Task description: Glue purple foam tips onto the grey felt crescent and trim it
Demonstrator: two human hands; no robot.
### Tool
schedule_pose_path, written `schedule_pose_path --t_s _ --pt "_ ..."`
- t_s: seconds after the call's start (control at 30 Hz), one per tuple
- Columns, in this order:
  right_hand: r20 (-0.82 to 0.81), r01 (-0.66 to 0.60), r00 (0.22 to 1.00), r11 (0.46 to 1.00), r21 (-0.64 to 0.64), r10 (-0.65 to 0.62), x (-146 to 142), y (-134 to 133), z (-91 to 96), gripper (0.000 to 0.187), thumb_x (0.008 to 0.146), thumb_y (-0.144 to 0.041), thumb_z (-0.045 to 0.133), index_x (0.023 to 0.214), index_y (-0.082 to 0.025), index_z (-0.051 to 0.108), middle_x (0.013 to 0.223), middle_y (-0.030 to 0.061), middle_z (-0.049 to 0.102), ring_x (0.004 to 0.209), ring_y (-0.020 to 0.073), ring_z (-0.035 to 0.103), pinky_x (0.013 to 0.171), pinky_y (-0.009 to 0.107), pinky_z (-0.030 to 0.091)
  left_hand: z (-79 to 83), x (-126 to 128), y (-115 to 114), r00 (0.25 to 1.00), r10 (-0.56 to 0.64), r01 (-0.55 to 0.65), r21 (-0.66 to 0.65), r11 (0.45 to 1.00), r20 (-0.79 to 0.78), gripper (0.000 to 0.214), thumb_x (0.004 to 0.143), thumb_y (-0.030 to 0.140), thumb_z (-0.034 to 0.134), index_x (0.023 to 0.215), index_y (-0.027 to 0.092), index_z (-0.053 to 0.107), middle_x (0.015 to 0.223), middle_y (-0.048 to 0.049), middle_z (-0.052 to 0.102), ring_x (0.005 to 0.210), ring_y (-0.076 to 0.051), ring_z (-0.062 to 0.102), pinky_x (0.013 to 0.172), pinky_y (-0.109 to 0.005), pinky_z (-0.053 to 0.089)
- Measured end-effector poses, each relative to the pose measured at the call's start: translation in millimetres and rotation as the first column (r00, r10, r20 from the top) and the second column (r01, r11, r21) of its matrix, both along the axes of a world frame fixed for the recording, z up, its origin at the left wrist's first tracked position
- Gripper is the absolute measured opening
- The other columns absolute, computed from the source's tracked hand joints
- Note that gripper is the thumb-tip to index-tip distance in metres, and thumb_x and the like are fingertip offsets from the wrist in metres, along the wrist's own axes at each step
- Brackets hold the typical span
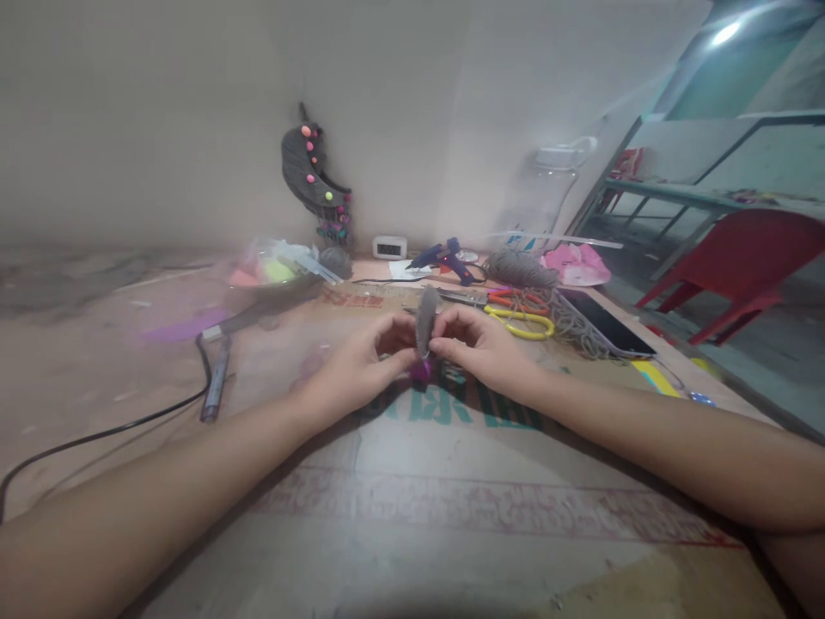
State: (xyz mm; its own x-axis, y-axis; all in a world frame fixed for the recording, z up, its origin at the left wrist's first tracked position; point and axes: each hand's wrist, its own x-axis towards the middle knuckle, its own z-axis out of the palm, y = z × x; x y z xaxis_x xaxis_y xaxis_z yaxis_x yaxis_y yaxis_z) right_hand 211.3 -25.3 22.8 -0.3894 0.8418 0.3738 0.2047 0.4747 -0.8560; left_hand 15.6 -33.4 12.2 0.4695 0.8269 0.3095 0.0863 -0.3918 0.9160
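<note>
Both of my hands meet over the middle of a cardboard sheet (451,481). My left hand (361,365) and my right hand (480,348) pinch a small grey leaf-shaped piece (425,318) that stands upright between the fingertips. A small purple bead-like thing (422,371) hangs just below the piece, under my fingers. Whether it is fixed to the grey piece I cannot tell.
Yellow-handled scissors (522,322), orange-handled scissors (522,299), grey yarn (519,268), a blue glue gun (444,256), a phone (609,325) and pink material (577,262) lie beyond my right hand. A black cable (129,423), a clear bag of coloured bits (271,268) and a grey crescent wall hanging (309,172) are to the left. A red chair (735,258) stands right.
</note>
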Motion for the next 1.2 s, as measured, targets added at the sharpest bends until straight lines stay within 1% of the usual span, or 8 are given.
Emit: schedule_pose_path --t_s 0.1,0.2,0.37,0.5,0.63,0.77,0.97,1.2 --pt "0.004 0.027 1.000 0.999 0.031 -0.027 0.0 -2.5 2.9 0.009 0.080 -0.025 0.063 0.079 -0.019 0.057 0.077 -0.0014 0.060 0.069 0.0118 0.055 0.066 0.026 0.045 4.7 0.0 -1.3 1.000 -0.031 0.031 -0.073 0.997 0.004 0.018 0.087 0.027 0.052 0.097 0.019 0.065 0.090 -0.0041 0.070 0.080 -0.017 0.065 0.077 -0.030 0.050" --pt "0.020 0.059 0.998 0.998 0.035 -0.060 0.6 -3.2 3.8 0.006 0.080 -0.024 0.063 0.080 -0.019 0.059 0.076 -0.0014 0.060 0.067 0.0113 0.054 0.064 0.026 0.044 8.4 -1.7 -1.0 0.999 0.016 -0.019 -0.089 0.996 -0.029 0.030 0.090 0.037 0.046 0.081 0.018 0.067 0.076 -0.0045 0.068 0.072 -0.017 0.063 0.070 -0.029 0.049" --pt "0.048 0.056 0.997 0.996 0.072 -0.059 1.4 -2.3 2.0 0.004 0.081 -0.022 0.061 0.082 -0.019 0.060 0.075 -0.0018 0.059 0.067 0.0107 0.053 0.064 0.025 0.043 6.9 -4.4 2.9 0.986 0.104 -0.115 -0.081 0.990 -0.131 0.034 0.087 0.046 0.054 0.068 0.018 0.059 0.062 -0.0002 0.060 0.060 -0.013 0.055 0.059 -0.025 0.042" --pt "0.039 0.079 0.996 0.993 0.088 -0.083 2.0 -3.7 1.8 0.006 0.082 -0.022 0.061 0.087 -0.019 0.059 0.077 -0.0014 0.061 0.068 0.0113 0.056 0.064 0.025 0.045 6.3 -4.0 5.6 0.988 0.140 -0.147 -0.137 0.980 -0.064 0.029 0.085 0.043 0.058 0.069 0.018 0.057 0.063 0.0013 0.061 0.060 -0.012 0.056 0.060 -0.025 0.043" --pt "0.114 0.129 0.981 0.964 0.233 -0.159 3.6 -6.6 3.6 0.006 0.083 -0.022 0.062 0.088 -0.020 0.061 0.078 0.0001 0.064 0.071 0.0134 0.059 0.068 0.027 0.047 6.7 -3.1 8.9 0.975 0.222 -0.215 -0.207 0.955 0.015 0.026 0.081 0.039 0.063 0.071 0.018 0.054 0.061 0.0029 0.059 0.057 -0.011 0.055 0.059 -0.024 0.042" --pt "0.207 0.106 0.960 0.931 0.350 -0.187 5.0 -7.9 5.7 0.004 0.085 -0.023 0.060 0.087 -0.020 0.063 0.082 0.0021 0.068 0.077 0.0159 0.061 0.073 0.030 0.049 4.7 -3.6 13.1 0.959 0.279 -0.263 -0.228 0.938 0.043 0.026 0.080 0.037 0.063 0.067 0.018 0.050 0.061 0.0026 0.060 0.057 -0.011 0.054 0.058 -0.024 0.041" --pt "0.250 0.135 0.943 0.941 0.310 -0.218 6.3 -1.8 3.5 0.007 0.086 -0.024 0.059 0.089 -0.020 0.063 0.083 0.0027 0.069 0.078 0.0165 0.063 0.073 0.030 0.049 3.4 -5.4 16.4 0.956 0.293 -0.287 -0.185 0.940 0.006 0.027 0.080 0.037 0.060 0.064 0.018 0.052 0.060 0.0008 0.059 0.058 -0.012 0.053 0.059 -0.025 0.040" --pt "0.320 0.148 0.919 0.955 0.258 -0.229 12.2 10.4 6.7 0.020 0.087 -0.033 0.056 0.098 -0.018 0.063 0.086 0.0034 0.068 0.077 0.0177 0.062 0.072 0.030 0.048 -0.4 -7.1 20.2 0.950 0.304 -0.284 -0.201 0.937 0.074 0.026 0.079 0.039 0.062 0.067 0.017 0.053 0.063 0.0016 0.058 0.062 -0.012 0.054 0.062 -0.025 0.041"
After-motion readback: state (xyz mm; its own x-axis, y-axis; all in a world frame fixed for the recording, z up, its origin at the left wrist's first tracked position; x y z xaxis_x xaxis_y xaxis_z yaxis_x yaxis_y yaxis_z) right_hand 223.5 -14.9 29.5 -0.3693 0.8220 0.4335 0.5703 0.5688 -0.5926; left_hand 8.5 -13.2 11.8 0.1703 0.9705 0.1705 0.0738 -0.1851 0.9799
